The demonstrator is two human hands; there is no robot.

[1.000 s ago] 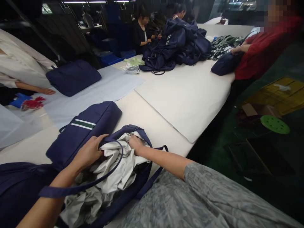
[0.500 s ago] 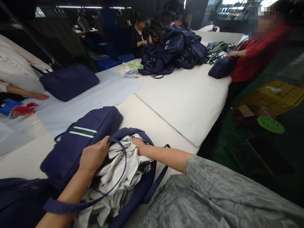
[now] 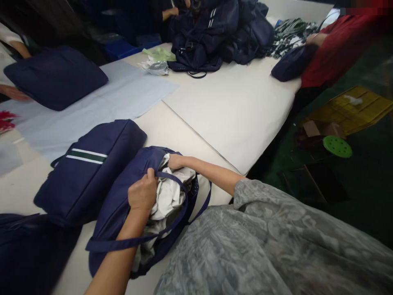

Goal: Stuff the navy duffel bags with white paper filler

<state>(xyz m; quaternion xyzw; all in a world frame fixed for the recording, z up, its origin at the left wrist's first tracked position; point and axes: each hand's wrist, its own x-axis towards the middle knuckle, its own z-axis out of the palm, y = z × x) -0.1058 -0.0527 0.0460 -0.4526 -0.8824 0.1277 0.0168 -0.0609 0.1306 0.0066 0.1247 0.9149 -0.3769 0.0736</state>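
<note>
An unzipped navy bag (image 3: 119, 205) lies on the table in front of me, with crumpled off-white stuffing (image 3: 172, 190) showing in its mouth. My left hand (image 3: 143, 192) is closed on the bag's near opening edge, and a strap loops over my left forearm. At the far end of the mouth, my right hand (image 3: 175, 161) reaches in against the stuffing; its fingers are hidden. Beside the bag, to the left, lies a full navy bag with a green and white stripe (image 3: 87, 156).
A heap of navy bags (image 3: 208, 32) fills the table's far side, near patterned straps (image 3: 291, 35). A person in red (image 3: 340, 45) handles a small navy bag at right; another person's hand (image 3: 15, 92) is by a navy bag (image 3: 58, 76). A green stool (image 3: 337, 146) stands on the floor.
The view has tilted down and turned slightly. The bag's navy side now stands up around the stuffing, covering more of it. Both my hands remain at the opening.
</note>
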